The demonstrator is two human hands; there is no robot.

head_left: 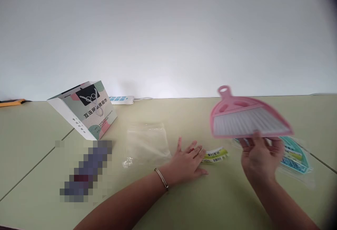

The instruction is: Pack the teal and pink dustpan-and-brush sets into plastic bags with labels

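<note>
My right hand [262, 159] grips a pink dustpan [244, 100] by its lower edge and holds it raised above the table. A small brush with white bristles [237, 124] is nested in the dustpan, and the pan's looped handle points up. My left hand [187, 159], fingers spread, is low over the tabletop or resting on it; contact is unclear. Its fingertips reach the yellow-green printed label [216, 155] and partly cover it. Beside that hand, to the left, lies a flat clear plastic bag [147, 142].
A teal dustpan set in clear wrapping [296, 156] lies behind my right hand. At left stands a tilted paper gift bag [92, 114], with a white power strip [122, 100] behind it. A pixelated dark object [88, 170] lies in front. An orange item [12, 103] is far left.
</note>
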